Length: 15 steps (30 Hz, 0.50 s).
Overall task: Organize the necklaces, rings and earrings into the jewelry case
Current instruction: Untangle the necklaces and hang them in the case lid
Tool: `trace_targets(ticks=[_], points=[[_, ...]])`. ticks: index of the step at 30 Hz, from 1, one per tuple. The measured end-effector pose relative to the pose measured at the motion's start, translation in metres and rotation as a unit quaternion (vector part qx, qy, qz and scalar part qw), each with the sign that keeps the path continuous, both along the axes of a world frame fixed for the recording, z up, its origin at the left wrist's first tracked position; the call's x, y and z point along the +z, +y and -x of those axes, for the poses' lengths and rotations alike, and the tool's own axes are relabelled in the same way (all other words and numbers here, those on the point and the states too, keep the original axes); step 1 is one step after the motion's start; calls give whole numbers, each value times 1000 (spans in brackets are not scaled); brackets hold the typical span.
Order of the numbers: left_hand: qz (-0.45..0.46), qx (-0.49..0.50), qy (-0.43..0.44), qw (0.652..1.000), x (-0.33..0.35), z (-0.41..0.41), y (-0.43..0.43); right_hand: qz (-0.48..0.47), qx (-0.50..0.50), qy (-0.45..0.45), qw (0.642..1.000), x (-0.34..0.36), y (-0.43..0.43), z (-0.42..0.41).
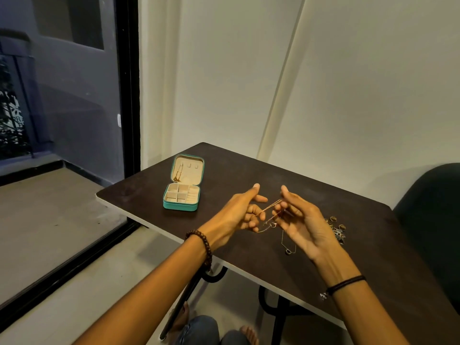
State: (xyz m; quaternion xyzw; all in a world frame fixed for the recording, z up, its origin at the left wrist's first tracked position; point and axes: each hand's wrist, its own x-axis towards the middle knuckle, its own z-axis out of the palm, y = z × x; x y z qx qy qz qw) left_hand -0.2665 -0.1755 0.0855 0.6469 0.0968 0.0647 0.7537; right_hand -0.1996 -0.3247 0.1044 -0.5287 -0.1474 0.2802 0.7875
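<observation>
A teal jewelry case [183, 185] lies open on the dark table [373, 257], its cream compartments bare; one gold necklace [177, 176] hangs inside the lid. Right of the case, my left hand [240, 212] and my right hand [302, 224] hold a thin gold necklace [270, 210] stretched between their fingers above the table, with its clasp and ring dangling below. Another fine necklace with a small pendant [288, 246] lies on the table under my right hand. A small pile of rings and earrings [337, 227] sits just right of my right hand.
The table stands in a corner against a white wall [323, 83]. A dark chair back [430, 220] rises at the right edge. A glass door with a black frame [129, 83] is on the left. My knees and feet show under the table's near edge.
</observation>
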Motion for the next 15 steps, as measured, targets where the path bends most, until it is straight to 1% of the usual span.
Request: trace_targets(ticks=[4,7,9,13,15], points=[[14,-1,3,1000,-6,3,-1,-5,-14,-5,1000,3,3,0],[-8,9,4,1000,-6,4,1,14,-8,-26,1000,-1,5,0],[-3,14,6,1000,-6,5,6,42,1,-47,998,-4,5,2],[85,6,5,996,-5,8,22,132,39,-113,984,-9,5,6],[105,-3,6,994,-5,9,28,173,61,-148,972,-11,8,7]])
